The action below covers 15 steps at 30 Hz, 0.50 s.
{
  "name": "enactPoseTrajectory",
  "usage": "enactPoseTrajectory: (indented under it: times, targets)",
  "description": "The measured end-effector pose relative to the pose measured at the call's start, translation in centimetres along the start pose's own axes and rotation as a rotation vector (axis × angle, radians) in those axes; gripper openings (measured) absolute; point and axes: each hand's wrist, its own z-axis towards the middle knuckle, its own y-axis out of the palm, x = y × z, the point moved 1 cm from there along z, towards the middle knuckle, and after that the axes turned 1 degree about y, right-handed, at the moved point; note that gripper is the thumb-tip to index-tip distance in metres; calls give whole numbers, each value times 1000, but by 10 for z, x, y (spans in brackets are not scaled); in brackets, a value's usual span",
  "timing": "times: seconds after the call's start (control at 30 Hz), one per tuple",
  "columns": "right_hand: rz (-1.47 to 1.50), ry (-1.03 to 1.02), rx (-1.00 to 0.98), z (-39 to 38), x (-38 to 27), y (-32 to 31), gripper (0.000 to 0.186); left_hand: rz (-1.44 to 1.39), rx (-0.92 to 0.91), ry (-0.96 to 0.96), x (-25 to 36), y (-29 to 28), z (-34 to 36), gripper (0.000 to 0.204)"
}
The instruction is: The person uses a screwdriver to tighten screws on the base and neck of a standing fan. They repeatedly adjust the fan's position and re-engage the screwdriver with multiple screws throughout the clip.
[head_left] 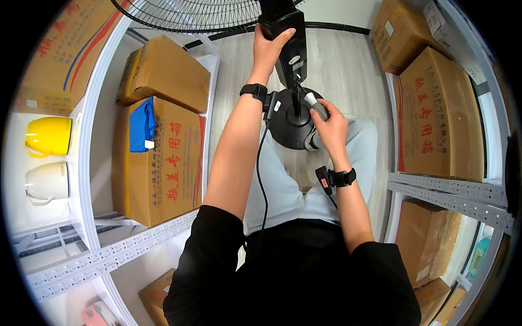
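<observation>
Remotely, I view the wood-grain floor point(340, 62) supporting the round black fan base point(283, 130); white shelving point(125, 252) at left carries cardboard boxes point(171, 76) and two mugs point(50, 136).

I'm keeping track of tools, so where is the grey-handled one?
In the head view, above and right of centre, the grey-handled tool is in the right hand, beside the black fan pole, near the round base.

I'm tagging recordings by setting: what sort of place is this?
Probably a storeroom: perforated metal shelving on both sides, holding large cardboard boxes and, at left, a yellow mug.
</observation>
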Motion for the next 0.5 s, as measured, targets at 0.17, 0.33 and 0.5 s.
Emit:
enactPoseTrajectory:
  times: [0.17,0.33,0.5]
  targets:
    - [33,-13,-26,2,5,7,31,45,17,-38,-2,-1,-4,63]
    - [-80,-166,52,2,3,17,32,53,28,-56,-6,-3,-4,66]
    - [-53,-138,34,-3,4,26,32,80,56,-55,-7,-10,-5,69]
